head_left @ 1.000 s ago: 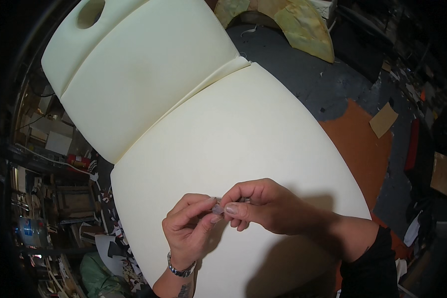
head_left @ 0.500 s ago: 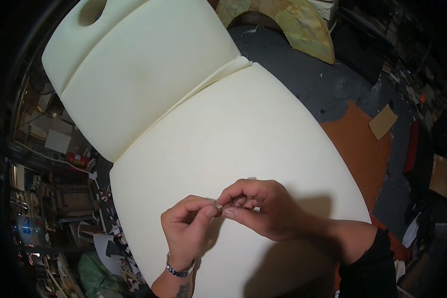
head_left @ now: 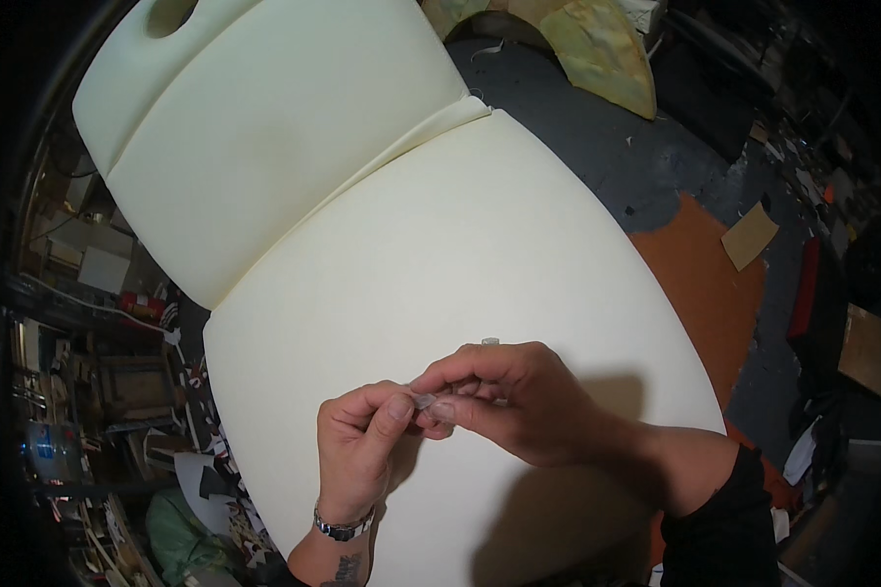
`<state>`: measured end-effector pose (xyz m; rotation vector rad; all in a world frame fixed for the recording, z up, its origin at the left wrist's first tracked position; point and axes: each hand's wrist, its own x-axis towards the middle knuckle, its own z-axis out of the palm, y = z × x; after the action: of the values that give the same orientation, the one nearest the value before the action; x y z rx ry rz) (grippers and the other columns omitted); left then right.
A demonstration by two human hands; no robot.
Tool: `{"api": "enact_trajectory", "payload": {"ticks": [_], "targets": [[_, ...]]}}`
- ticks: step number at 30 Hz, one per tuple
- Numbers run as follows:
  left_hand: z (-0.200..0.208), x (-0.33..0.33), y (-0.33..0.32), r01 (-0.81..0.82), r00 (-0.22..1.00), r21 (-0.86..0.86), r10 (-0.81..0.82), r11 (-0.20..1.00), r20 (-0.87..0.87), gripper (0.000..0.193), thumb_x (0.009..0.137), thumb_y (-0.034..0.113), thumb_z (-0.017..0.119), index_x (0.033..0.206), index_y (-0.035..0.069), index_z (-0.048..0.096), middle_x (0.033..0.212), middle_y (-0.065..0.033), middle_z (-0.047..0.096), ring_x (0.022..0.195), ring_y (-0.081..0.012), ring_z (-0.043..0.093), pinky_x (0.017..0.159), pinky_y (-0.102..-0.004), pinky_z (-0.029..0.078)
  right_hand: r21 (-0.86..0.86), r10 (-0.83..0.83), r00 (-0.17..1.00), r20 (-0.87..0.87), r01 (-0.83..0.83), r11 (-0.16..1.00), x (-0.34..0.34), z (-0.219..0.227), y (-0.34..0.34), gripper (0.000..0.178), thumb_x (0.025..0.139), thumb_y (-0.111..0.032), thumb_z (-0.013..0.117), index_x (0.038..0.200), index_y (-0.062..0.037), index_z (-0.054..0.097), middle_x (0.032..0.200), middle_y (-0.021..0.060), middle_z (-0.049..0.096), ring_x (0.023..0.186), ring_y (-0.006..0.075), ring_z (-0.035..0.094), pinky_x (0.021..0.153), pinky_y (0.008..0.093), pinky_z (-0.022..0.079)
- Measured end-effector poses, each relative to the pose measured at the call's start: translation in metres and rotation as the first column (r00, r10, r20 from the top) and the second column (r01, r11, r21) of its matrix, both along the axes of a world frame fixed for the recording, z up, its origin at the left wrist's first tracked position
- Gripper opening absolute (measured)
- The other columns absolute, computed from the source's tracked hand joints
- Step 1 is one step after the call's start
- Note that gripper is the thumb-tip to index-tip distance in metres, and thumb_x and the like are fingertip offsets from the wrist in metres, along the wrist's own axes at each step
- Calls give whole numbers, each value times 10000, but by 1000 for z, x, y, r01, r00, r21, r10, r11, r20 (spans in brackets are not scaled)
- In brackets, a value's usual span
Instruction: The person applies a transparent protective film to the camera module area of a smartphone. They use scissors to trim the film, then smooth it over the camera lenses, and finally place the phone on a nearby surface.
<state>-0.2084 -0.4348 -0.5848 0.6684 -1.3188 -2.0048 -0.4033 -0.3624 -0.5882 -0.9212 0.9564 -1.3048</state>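
I hold a small clear piece (head_left: pixel 423 400) between my two hands, just above the big cream foam cushion (head_left: pixel 480 264). My left hand (head_left: pixel 360 452) pinches it with the thumb and the first finger, and the other fingers are curled into the palm. My right hand (head_left: pixel 504 399) comes from the right side and closes its fingertips on the same piece, so both hands meet at one point, fingertip against fingertip. The piece is very small and almost transparent; I think it is a bit of plastic or tape, but the view is not sharp enough to be sure. It does not seem to touch the foam; it stays in my fingers over the lower half of the cushion.

On my left wrist there is a metal bracelet (head_left: pixel 343 529). My right arm has a black sleeve (head_left: pixel 719 533).

The cushion is in two parts: a long rounded part under my hands, and a second foam block (head_left: pixel 264 127) behind it, which lies a little over the first one along a thin seam. Right of the foam, the floor is dark with an orange patch (head_left: pixel 705 284), and a piece of cardboard (head_left: pixel 751 235) lies on it. On the left there are cluttered shelves (head_left: pixel 78 323) with many small things.
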Motion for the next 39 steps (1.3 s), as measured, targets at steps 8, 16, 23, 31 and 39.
{"api": "enact_trajectory", "payload": {"ticks": [8,16,23,31,39], "targets": [[-1,-1,1,2,999,11,-2,1000,-42,205,1046,140,622,1027,-59,667,934,-170,721,836,-242,715,781,-421,620,13,44,999,0,-44,999,-2,1,0,251,984,-95,664,1197,36,685,966,87,747,853,121,721,782,261,595],[-3,1,1,6,999,46,-3,999,-54,235,1034,177,645,1049,-57,648,936,-159,701,826,-244,724,773,-416,643,15,73,995,66,-74,997,-3,1,1,256,996,-84,640,1218,43,669,982,86,738,856,112,701,796,259,588],[0,1,3,-121,992,12,122,993,-30,294,1028,155,647,1260,-23,614,1074,-129,692,972,-242,705,810,-404,643,10,59,994,90,-60,998,-3,1,1,230,1001,-91,645,1201,14,692,1023,99,760,920,130,722,863,280,586],[-4,2,-2,-27,998,-214,13,977,-68,230,991,35,654,1210,-29,685,1262,-171,616,1066,-260,685,862,-399,630,-37,34,998,55,-32,999,-3,0,1,226,1006,-115,661,1202,-12,704,1032,76,766,967,132,716,887,289,571],[-6,1,-2,-26,996,-221,6,975,-90,186,998,1,623,1168,-25,692,1257,-183,618,1081,-263,679,888,-407,624,-53,26,999,23,-25,998,-2,-3,2,210,1002,-121,676,1190,-40,727,1033,72,758,959,120,702,882,287,566]]}}
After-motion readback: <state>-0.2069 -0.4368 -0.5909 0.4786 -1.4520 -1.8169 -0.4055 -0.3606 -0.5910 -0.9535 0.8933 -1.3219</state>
